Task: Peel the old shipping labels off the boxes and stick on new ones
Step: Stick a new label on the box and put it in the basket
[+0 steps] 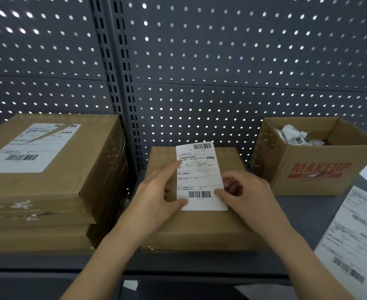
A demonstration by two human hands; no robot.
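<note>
A flat brown cardboard box [202,230] lies in the middle of the grey shelf. Over its top I hold a white shipping label [200,174] with two barcodes. My left hand [156,198] grips the label's left edge, thumb near the lower barcode and forefinger stretched up along the side. My right hand [245,193] pinches the label's lower right edge with thumb on top and fingers curled behind. I cannot tell whether the label touches the box.
A stack of flat boxes [48,191] stands at the left, the top one bearing a torn label [31,146]. An open MAKEUP carton [314,167] holding crumpled labels sits at the right. Label sheets [356,234] lie at the far right. A pegboard wall [221,61] rises behind.
</note>
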